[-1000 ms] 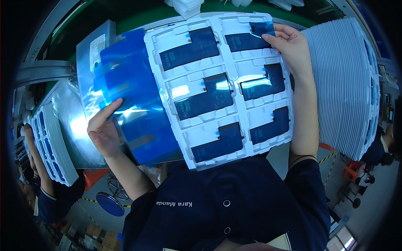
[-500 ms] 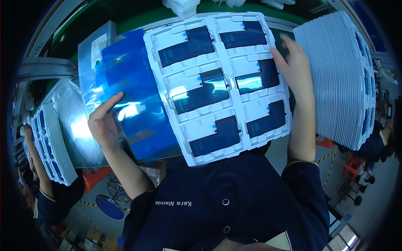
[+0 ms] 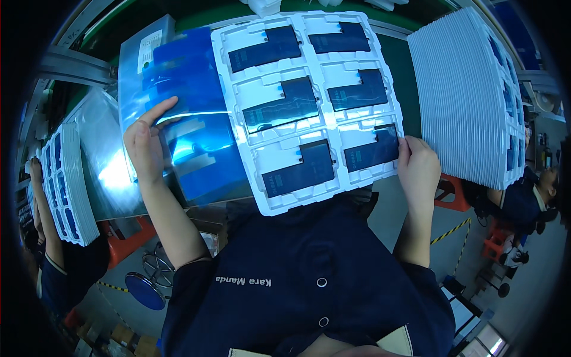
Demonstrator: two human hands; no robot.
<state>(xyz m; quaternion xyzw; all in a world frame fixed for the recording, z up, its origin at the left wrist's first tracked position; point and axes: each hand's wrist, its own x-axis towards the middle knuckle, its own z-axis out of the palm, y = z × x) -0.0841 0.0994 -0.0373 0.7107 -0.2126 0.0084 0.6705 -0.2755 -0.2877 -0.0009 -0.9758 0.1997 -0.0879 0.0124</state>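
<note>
A white moulded tray (image 3: 329,134) lies in front of me, with L-shaped black batteries (image 3: 299,171) in its compartments. Glare streaks cross the lower batteries. My right hand (image 3: 419,169) is at the tray's right edge, thumb and fingertips pressed together beside the lower right battery. What they pinch, if anything, I cannot make out. Left of the tray lie overlapping blue translucent film sheets (image 3: 196,71). Over their left side rests my left hand (image 3: 144,146), its index finger stretched out and the other fingers partly curled, with nothing seen in its grasp.
A tall stack of white trays (image 3: 458,101) stands at the right. Clear plastic sheets (image 3: 107,140) lie at the left, beside another tray stack (image 3: 68,184) and a co-worker's arm (image 3: 44,214). White foam pieces (image 3: 264,7) sit at the back. A blue-topped stool (image 3: 144,291) stands below.
My right hand has come down along the tray's right edge, and its fingers have closed there. The glare on the batteries has shifted. My left hand stays over the blue sheets.
</note>
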